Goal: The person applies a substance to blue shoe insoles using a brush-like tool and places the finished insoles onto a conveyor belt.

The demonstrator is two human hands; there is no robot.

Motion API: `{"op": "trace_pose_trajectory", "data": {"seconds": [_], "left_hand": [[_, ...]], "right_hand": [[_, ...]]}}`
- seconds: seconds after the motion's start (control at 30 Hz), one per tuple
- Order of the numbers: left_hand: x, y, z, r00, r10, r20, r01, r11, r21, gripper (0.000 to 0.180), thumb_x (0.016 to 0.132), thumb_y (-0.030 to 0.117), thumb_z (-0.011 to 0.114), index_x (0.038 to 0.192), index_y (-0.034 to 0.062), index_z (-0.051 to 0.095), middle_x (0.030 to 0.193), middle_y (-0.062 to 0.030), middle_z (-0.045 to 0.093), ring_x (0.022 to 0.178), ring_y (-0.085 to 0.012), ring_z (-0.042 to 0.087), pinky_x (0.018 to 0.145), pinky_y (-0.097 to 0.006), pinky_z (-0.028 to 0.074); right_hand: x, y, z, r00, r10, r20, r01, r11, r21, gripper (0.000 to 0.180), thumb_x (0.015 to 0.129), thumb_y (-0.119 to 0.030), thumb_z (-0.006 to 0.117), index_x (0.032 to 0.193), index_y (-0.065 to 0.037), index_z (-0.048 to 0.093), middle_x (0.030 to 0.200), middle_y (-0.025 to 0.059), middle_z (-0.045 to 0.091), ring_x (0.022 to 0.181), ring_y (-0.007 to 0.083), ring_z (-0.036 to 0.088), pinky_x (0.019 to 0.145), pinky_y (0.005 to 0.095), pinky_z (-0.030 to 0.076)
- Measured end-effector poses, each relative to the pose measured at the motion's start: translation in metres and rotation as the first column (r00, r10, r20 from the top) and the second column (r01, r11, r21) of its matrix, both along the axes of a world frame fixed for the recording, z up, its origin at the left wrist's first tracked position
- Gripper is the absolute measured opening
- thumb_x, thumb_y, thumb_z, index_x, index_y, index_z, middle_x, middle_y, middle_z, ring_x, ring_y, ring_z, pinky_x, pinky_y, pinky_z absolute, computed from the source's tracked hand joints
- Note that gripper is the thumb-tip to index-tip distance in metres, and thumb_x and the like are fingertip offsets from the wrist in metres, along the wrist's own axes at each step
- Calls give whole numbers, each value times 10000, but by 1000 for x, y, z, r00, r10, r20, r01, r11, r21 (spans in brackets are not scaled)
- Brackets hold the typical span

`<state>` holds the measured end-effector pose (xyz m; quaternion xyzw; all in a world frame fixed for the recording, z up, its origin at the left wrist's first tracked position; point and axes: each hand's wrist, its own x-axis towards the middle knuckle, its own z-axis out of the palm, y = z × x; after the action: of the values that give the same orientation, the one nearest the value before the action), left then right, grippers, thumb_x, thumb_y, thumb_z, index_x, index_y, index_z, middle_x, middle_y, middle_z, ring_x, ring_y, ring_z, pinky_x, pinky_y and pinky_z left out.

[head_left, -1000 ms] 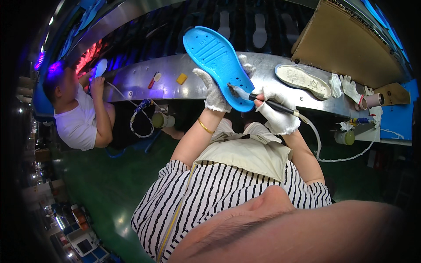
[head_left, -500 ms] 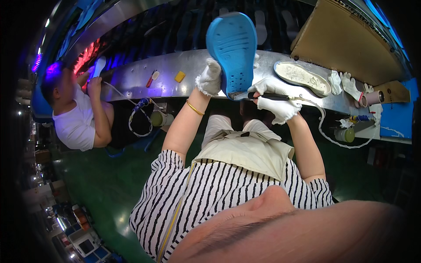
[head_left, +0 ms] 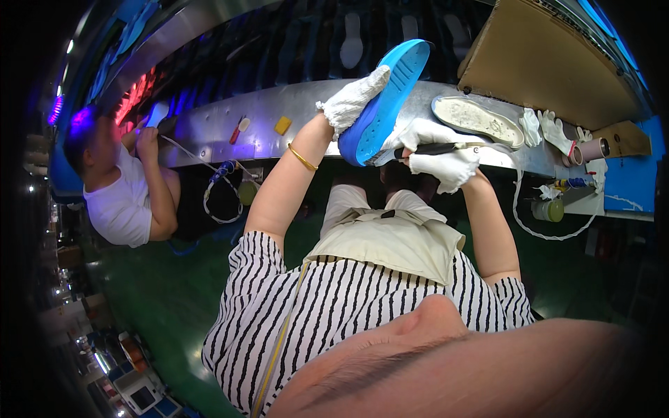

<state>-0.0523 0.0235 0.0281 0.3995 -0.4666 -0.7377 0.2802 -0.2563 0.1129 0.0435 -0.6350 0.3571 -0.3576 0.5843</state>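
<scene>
Head view: my white-gloved left hand (head_left: 359,99) is wrapped over the side of the blue moulded shoe sole (head_left: 392,96), held tipped on edge above the shiny metal bench (head_left: 300,108). White-gloved right hand (head_left: 446,166) curled snugly round the slim black-handled brush (head_left: 435,148), tip at the heel. Sole's rolled from face-up; brush has left the inner heel, so likely onto the outer heel edge.

The blue sole (head_left: 390,101) looked smooth plastic, the bench (head_left: 306,101) glossy metal, the gloves (head_left: 357,102) rough cloth, the bangle (head_left: 302,157) shiny metal, the box (head_left: 550,76) matt cardboard.
</scene>
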Motion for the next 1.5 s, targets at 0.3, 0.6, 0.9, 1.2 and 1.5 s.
{"op": "trace_pose_trajectory", "data": {"seconds": [0.3,0.6,0.9,1.2,1.5], "left_hand": [[-2,-3,14,989,13,146,-14,1000,2,749,807,646,556,1284,71,500,1051,-133,604,857,-200,609,742,-327,535],[1,0,22,997,61,51,-58,997,-47,709,816,623,560,1206,32,526,949,-126,621,795,-213,630,701,-339,556],[62,-7,-19,679,104,-727,187,933,308,811,852,662,417,1280,-26,451,1189,-228,565,1062,-353,582,986,-497,434],[-7,63,-57,587,284,-758,68,916,395,621,871,288,577,1354,-23,341,1245,-235,514,1179,-384,492,1030,-500,378],[-35,75,-55,710,322,-626,-164,940,298,749,853,639,451,1351,87,364,1220,-128,523,1077,-270,547,925,-405,488]], "right_hand": [[-9,-11,-8,985,-44,-165,19,988,-153,142,718,-55,613,855,-58,573,823,27,585,786,122,576,720,262,477],[-25,-15,6,940,-111,-324,0,946,-325,146,689,-17,601,828,-36,560,867,60,590,766,130,564,729,280,478],[-28,-9,-17,938,-266,223,292,952,-91,197,748,53,614,925,-18,565,1005,91,624,808,112,593,735,270,507],[-17,0,-33,853,-471,222,495,867,-60,216,776,-64,678,957,-7,576,862,66,631,812,116,610,731,260,499],[16,7,-26,931,-309,193,355,887,-294,209,764,58,629,942,-27,560,892,59,588,769,94,592,682,245,506]]}}
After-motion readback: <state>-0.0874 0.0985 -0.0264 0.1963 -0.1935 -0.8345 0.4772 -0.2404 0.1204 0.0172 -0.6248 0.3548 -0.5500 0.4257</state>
